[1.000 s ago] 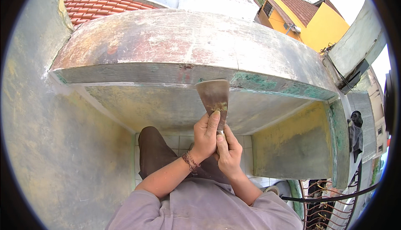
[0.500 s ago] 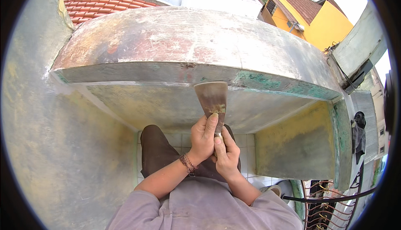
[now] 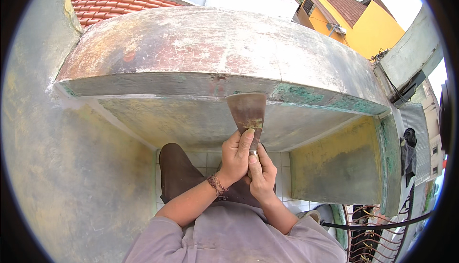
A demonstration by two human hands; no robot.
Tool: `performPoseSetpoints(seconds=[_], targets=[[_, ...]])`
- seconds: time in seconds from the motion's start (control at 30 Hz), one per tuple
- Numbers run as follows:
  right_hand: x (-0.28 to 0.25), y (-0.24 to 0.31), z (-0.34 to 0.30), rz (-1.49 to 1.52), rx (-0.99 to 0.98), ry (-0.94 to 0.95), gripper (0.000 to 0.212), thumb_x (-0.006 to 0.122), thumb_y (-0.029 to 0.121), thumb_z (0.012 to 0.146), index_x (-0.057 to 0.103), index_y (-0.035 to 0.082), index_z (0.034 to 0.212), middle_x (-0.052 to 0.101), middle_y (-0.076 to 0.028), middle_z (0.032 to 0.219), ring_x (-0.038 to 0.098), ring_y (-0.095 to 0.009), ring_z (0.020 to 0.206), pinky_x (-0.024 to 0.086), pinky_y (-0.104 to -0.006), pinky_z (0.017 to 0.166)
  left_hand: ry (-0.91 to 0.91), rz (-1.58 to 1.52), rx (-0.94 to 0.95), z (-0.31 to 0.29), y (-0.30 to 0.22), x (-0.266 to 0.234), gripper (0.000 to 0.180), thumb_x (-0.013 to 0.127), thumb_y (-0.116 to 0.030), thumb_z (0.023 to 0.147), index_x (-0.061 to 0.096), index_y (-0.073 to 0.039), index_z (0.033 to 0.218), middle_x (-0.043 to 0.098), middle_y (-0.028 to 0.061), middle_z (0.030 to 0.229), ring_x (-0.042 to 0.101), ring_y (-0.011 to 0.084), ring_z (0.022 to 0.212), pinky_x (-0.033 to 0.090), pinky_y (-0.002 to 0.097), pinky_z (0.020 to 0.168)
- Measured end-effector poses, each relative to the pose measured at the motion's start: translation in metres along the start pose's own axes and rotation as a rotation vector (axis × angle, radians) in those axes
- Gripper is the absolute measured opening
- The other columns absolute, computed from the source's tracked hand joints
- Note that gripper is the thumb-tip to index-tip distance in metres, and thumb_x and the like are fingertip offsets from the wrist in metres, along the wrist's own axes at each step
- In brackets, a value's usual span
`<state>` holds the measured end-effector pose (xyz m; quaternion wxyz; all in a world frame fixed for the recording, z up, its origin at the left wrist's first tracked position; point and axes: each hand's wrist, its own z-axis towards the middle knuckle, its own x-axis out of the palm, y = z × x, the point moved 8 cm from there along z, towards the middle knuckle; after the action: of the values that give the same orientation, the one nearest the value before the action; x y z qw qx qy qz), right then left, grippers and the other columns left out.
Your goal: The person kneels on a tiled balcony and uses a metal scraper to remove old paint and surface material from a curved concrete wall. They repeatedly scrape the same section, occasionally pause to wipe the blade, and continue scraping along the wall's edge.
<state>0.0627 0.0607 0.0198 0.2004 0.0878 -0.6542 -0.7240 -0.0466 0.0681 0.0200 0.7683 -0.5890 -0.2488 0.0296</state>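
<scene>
A wide putty knife (image 3: 246,110) with a brown-stained metal blade points away from me, its broad edge at the lower lip of the wall's ledge. Whether that edge presses on the surface I cannot tell. My left hand (image 3: 235,155) is closed round the lower blade, thumb lying on top. Just behind it, my right hand (image 3: 262,177) wraps the handle, which is mostly hidden by the fingers. Ahead lies the parapet ledge (image 3: 191,43), its paint worn to grey, white, reddish and green patches. Below it is a yellow-grey wall panel (image 3: 191,122).
A tall grey-yellow wall (image 3: 86,167) rises close on my left. To the right stand a short wall (image 3: 334,167) and a curled metal railing (image 3: 370,229). A black cable (image 3: 377,226) crosses there. White floor tiles (image 3: 284,186) show beneath me; roofs lie beyond the ledge.
Both hands and the putty knife have shifted slightly to the right along the ledge's lower lip. The grip looks the same.
</scene>
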Motion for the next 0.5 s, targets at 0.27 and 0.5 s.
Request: performPoseSetpoints(seconds=[0.27, 0.5], targets=[[-0.001, -0.001, 0.0, 0.05, 0.0, -0.01, 0.045, 0.05, 0.015, 0.102, 0.043, -0.007, 0.141, 0.061, 0.0, 0.079, 0.046, -0.001, 0.057, 0.036, -0.0183, 0.049, -0.006, 0.007, 0.058, 0.001, 0.002, 0.002, 0.032, 0.051, -0.03, 0.104, 0.064, -0.002, 0.096, 0.058, -0.0029, 0.074, 0.047, 0.0047, 0.066, 0.041, 0.0239, 0.058], [-0.001, -0.005, 0.002, 0.043, 0.002, -0.026, 0.045, 0.049, 0.016, 0.103, 0.044, -0.005, 0.142, 0.054, 0.004, 0.074, 0.043, -0.002, 0.054, 0.033, -0.0187, 0.046, -0.019, 0.069, 0.073, 0.007, -0.009, 0.003, 0.037, 0.052, -0.033, 0.103, 0.064, -0.001, 0.088, 0.062, -0.0008, 0.074, 0.053, 0.0045, 0.066, 0.045, 0.0236, 0.059]])
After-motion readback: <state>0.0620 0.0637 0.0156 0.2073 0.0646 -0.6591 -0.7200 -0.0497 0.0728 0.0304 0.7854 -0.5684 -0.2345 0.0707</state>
